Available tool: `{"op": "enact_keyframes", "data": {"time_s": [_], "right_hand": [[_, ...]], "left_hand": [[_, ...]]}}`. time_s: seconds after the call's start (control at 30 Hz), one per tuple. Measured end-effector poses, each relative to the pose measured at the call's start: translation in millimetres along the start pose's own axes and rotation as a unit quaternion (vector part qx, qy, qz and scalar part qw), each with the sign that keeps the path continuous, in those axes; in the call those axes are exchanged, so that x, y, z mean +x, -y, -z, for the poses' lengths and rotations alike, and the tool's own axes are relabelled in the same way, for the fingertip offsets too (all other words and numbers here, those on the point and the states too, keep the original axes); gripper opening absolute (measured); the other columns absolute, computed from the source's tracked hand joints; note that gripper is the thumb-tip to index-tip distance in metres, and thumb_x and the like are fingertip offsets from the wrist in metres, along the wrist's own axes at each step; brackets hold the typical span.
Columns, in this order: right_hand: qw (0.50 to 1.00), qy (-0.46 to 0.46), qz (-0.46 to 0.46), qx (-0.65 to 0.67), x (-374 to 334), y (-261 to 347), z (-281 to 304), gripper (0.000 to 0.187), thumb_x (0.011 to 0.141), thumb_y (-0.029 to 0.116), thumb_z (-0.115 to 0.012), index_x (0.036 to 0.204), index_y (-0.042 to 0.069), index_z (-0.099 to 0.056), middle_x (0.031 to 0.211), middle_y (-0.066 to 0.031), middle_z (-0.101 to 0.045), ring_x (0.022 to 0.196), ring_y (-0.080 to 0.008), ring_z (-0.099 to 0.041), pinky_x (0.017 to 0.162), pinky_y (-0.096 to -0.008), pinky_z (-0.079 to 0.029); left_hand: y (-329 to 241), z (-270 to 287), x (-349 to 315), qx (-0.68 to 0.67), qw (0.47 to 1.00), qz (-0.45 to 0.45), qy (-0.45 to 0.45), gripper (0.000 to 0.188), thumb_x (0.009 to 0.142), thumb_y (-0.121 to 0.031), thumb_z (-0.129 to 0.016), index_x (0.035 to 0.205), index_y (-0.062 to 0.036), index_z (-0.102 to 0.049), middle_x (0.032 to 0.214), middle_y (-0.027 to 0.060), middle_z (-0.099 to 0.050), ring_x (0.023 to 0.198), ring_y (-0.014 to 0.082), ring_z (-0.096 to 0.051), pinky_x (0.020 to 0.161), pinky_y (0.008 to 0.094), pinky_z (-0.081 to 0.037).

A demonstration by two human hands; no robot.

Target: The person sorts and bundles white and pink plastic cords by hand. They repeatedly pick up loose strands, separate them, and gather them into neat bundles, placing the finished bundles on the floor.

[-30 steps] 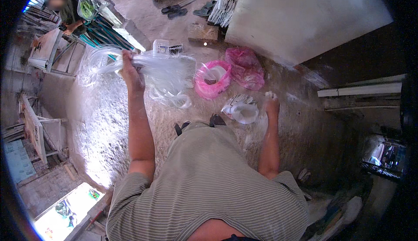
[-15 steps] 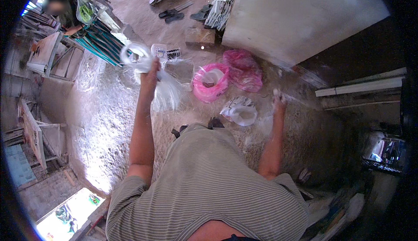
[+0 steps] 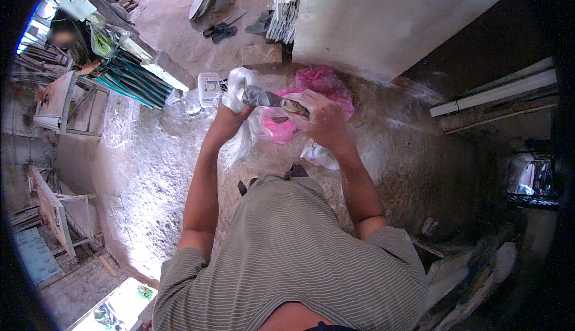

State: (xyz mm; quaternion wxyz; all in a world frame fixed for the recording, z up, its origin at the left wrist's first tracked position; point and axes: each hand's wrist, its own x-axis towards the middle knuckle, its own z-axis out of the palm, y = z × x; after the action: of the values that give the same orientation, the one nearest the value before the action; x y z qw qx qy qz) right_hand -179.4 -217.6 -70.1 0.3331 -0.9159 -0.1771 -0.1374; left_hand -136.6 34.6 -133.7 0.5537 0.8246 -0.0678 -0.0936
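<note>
My left hand [image 3: 225,125] is closed around a bundle of long, glossy white fibre strands [image 3: 241,142]; a thick loop stands above the fist and loose ends hang below. In my closed right hand [image 3: 326,121] is a knife [image 3: 265,97] with a broad grey blade and a brown handle. Its blade points left and meets or overlaps the bundle just above my left hand; I cannot tell whether it cuts in. Below the hands, a pink plastic bag [image 3: 277,132] lies partly hidden. A white plastic bag [image 3: 318,156] is partly behind my right forearm.
Another pink bag [image 3: 323,82] and a clear plastic tub [image 3: 209,88] are on the dusty floor. A large pale panel [image 3: 383,26] leans at the far right. Dark sandals [image 3: 220,33] lie farther off. At far left, a person [image 3: 78,55] is near striped cloth [image 3: 135,79].
My right hand has come up and left from the floor side, now with the knife in it. My left hand has moved slightly right and down with the fibre bundle.
</note>
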Motion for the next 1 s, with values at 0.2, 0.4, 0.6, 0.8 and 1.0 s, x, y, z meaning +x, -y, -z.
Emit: {"op": "enact_keyframes", "data": {"time_s": [0.2,0.4,0.6,0.8,1.0], "right_hand": [[0.999,-0.047,-0.015,0.008,6,-3,-15,0.032,0.08,0.021,-0.073,0.108,0.006,-0.067,0.098,-0.0137,-0.067,0.088,-0.0326,-0.067,0.075,-0.0395,-0.054],[0.991,-0.05,-0.12,-0.02,3,-18,-15,0.033,0.079,0.025,-0.073,0.107,0.007,-0.069,0.099,-0.015,-0.068,0.089,-0.0344,-0.067,0.077,-0.0424,-0.053],[0.986,-0.051,-0.157,-0.012,-7,-52,-21,0.032,0.084,0.033,-0.069,0.109,0.011,-0.07,0.099,-0.016,-0.07,0.092,-0.0355,-0.067,0.08,-0.043,-0.052],[0.908,-0.26,-0.326,0.028,-52,-190,28,0.039,0.088,0.041,-0.066,0.099,0.004,-0.069,0.092,-0.0142,-0.071,0.084,-0.032,-0.068,0.076,-0.043,-0.052],[0.854,-0.183,-0.408,0.266,-60,-180,18,0.028,0.085,0.034,-0.073,0.087,0.007,-0.064,0.079,-0.0026,-0.062,0.07,-0.0157,-0.058,0.062,-0.0328,-0.047]], "left_hand": [[-11,-15,-13,0.076,0.995,-0.015,0.059,0.043,0.09,-0.033,-0.07,0.119,-0.0031,-0.06,0.1,0.0131,-0.069,0.093,0.0227,-0.065,0.083,0.0367,-0.049],[-12,-12,-17,-0.007,0.996,0.062,0.059,0.039,0.09,-0.03,-0.07,0.116,-0.0017,-0.062,0.101,0.0077,-0.067,0.093,0.016,-0.061,0.083,0.033,-0.047],[-1,-3,-14,-0.056,0.996,0.058,0.026,0.033,0.091,-0.029,-0.068,0.111,-0.0023,-0.065,0.096,0.0024,-0.065,0.089,0.0123,-0.057,0.08,0.0292,-0.046],[-2,50,-41,-0.093,0.971,0.161,-0.148,0.026,0.091,-0.034,-0.068,0.093,-0.0074,-0.065,0.078,-0.0048,-0.054,0.069,0.0069,-0.046,0.061,0.026,-0.035],[-7,38,-35,-0.077,0.973,0.141,-0.165,0.029,0.09,-0.034,-0.07,0.093,-0.0057,-0.065,0.078,-0.0033,-0.056,0.069,0.0079,-0.049,0.062,0.0269,-0.038]]}}
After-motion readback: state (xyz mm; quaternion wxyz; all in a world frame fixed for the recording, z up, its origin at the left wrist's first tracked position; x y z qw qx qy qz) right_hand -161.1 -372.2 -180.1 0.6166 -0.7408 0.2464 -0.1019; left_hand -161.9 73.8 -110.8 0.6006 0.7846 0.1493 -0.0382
